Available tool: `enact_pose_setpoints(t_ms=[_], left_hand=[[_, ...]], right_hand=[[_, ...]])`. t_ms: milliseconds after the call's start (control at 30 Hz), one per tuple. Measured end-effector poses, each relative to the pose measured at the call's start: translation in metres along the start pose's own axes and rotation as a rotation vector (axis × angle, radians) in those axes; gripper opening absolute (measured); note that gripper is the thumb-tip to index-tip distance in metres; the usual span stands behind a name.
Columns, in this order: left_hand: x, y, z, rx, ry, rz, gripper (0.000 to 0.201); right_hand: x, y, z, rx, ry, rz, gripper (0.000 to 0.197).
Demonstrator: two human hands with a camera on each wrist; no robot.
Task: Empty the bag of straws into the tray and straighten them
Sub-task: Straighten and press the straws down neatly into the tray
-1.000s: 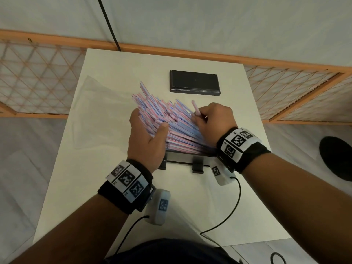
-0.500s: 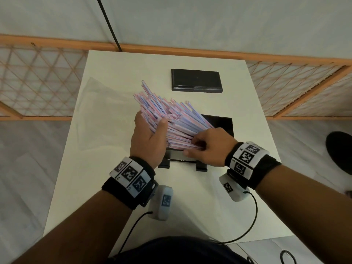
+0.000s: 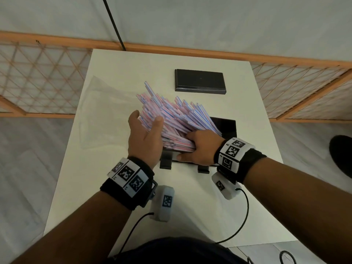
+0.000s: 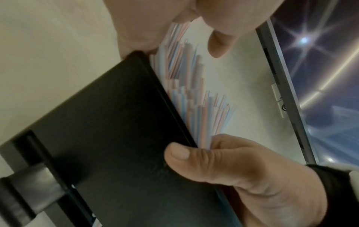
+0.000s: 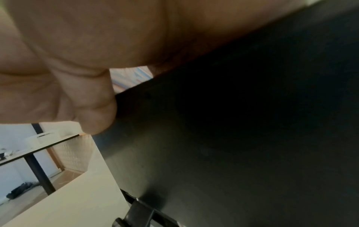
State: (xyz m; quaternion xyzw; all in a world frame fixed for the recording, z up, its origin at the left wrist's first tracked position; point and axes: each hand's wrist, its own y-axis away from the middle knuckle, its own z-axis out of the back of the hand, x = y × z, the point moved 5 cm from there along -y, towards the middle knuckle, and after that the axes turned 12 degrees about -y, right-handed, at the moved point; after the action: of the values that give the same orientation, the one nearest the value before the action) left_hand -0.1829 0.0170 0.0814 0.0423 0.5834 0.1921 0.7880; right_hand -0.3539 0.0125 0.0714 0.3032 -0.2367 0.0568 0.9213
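Observation:
A thick bundle of pink and blue straws (image 3: 177,119) leans out of the black tray (image 3: 226,126), fanned toward the upper left. My left hand (image 3: 146,118) cups the bundle's left side, with straws between its raised thumb and its fingers. My right hand (image 3: 198,147) sits at the near end. Its fingers curl over the straw ends and its thumb (image 4: 178,152) lies on the tray's front wall (image 4: 106,138). In the left wrist view the straws (image 4: 194,95) rise unevenly above the tray rim. The right wrist view shows mostly palm, tray wall (image 5: 233,138) and a sliver of straws (image 5: 132,78).
The empty clear bag (image 3: 106,111) lies flat on the white table (image 3: 190,206) left of the tray. A black rectangular lid (image 3: 200,80) sits at the back. Wrist-camera cables (image 3: 245,206) trail over the near table edge. Lattice fences flank the table.
My right hand came from the far right of the bundle down to the near ends at the tray's front wall. My left thumb lifted off the top. The tray's right part now shows.

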Motion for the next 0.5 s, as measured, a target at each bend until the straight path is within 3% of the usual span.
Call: enact_pose_setpoints(t_ms=[167, 333, 500], left_hand=[[0.007, -0.01, 0.003, -0.025, 0.107, 0.093, 0.102], [0.004, -0.009, -0.001, 0.018, 0.125, 0.055, 0.092], [0.006, -0.014, 0.006, -0.057, 0.084, -0.004, 0.071]], right_hand=[[-0.001, -0.003, -0.003, 0.052, 0.04, -0.07, 0.052], [0.006, -0.006, -0.005, 0.057, -0.053, -0.022, 0.046], [0.008, -0.011, -0.009, 0.104, -0.077, -0.037, 0.077]])
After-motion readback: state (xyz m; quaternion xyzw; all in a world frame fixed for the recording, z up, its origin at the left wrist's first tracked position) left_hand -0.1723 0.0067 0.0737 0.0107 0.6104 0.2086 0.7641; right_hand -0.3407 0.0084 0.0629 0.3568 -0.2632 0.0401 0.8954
